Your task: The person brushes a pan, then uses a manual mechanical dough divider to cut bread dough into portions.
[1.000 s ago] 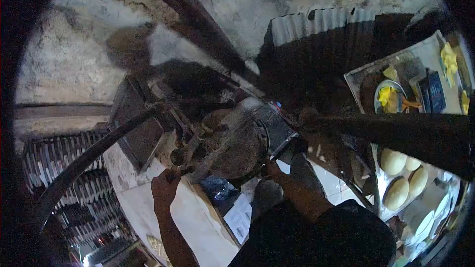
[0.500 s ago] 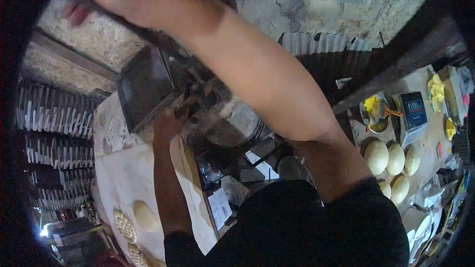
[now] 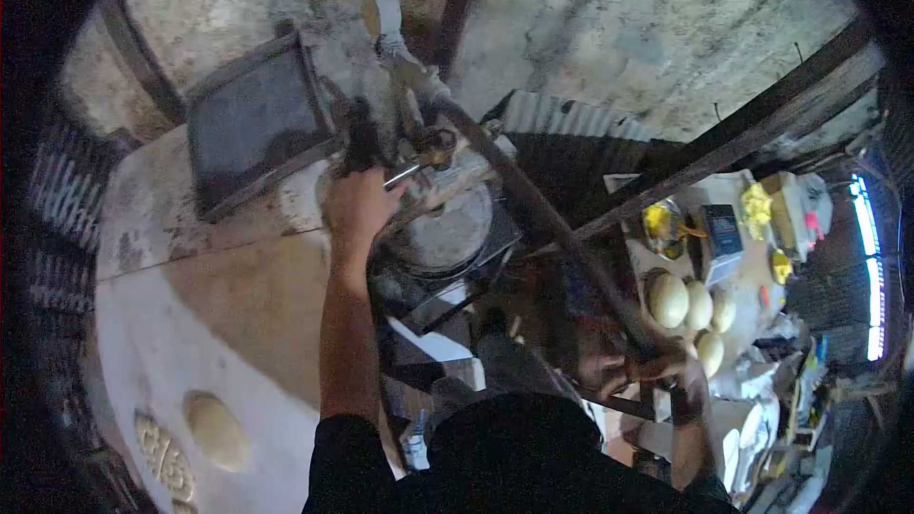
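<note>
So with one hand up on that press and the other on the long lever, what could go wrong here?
1. The left hand rests right at the press mechanism; its fingers could get pinched if the lever moves.
2. The right hand grips the lever near its low end; a slip might swing it toward the dough balls on the side table.

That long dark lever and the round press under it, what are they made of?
The long dark lever looks like metal pipe: thin, round, dull, rust-brown. The right hand grips its end. The round grey press drum seems metal too, dusted pale, perhaps with flour. The left hand rests on it.
</note>
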